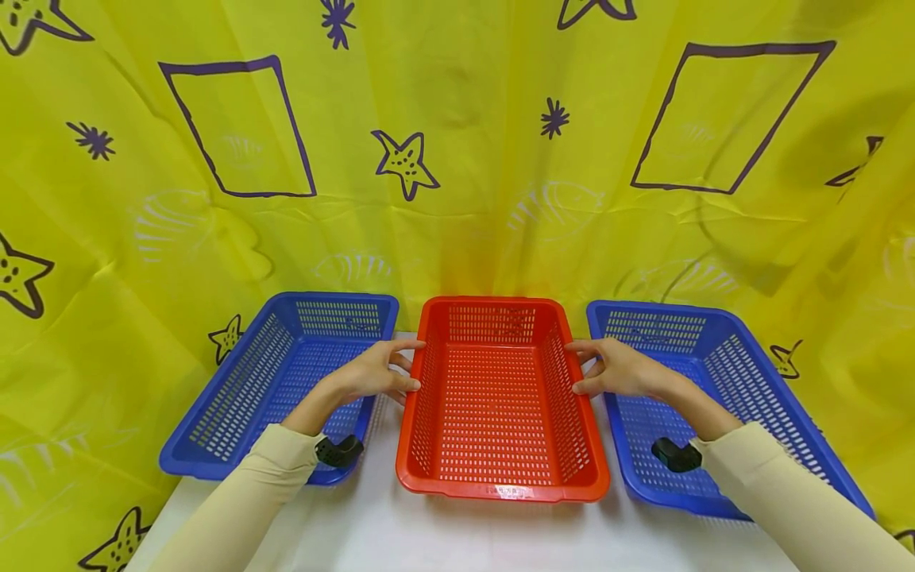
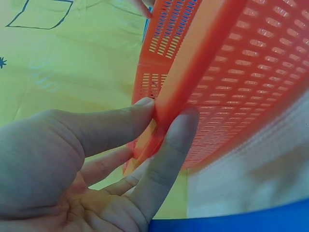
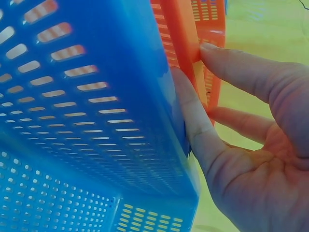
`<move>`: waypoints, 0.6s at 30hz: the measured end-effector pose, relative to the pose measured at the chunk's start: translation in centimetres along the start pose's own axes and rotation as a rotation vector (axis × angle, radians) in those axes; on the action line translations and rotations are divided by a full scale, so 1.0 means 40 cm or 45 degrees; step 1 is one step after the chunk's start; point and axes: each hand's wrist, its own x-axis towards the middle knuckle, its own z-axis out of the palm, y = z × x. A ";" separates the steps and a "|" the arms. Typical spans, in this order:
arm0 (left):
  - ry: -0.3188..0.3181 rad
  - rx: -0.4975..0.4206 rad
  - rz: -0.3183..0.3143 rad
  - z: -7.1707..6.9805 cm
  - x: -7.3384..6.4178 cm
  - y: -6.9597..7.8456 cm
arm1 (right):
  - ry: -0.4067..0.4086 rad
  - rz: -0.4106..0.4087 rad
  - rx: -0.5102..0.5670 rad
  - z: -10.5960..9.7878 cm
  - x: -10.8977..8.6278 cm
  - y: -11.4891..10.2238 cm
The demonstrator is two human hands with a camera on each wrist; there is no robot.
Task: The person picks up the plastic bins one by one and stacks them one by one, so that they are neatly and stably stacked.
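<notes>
Between two blue baskets is a red plastic basket (image 1: 500, 413) with slotted walls and a perforated floor. My left hand (image 1: 375, 372) pinches its left rim, and the left wrist view shows the thumb and fingers (image 2: 181, 130) on either side of that red rim (image 2: 186, 72). At the opposite rim, my right hand (image 1: 618, 369) pinches the edge between thumb and fingers. In the right wrist view the right hand's forefinger (image 3: 193, 106) lies between the red rim (image 3: 186, 43) and the blue basket wall (image 3: 130, 72).
A blue basket (image 1: 279, 381) stands to the left, under my left forearm; another blue basket (image 1: 743, 373) stands to the right, under my right forearm. All rest by a white table (image 1: 429, 532). A yellow patterned curtain (image 1: 472, 159) hangs close behind.
</notes>
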 end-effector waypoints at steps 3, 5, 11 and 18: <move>0.005 0.008 -0.005 0.001 -0.003 0.003 | 0.000 0.000 -0.007 -0.001 -0.003 -0.002; 0.011 0.007 -0.007 0.003 -0.003 0.005 | 0.001 0.000 -0.008 -0.001 -0.005 -0.002; 0.022 -0.001 -0.008 0.007 -0.005 0.005 | 0.001 -0.027 0.008 0.000 -0.009 0.000; 0.029 -0.005 0.005 0.001 -0.018 0.020 | 0.044 -0.024 0.021 -0.003 -0.022 -0.005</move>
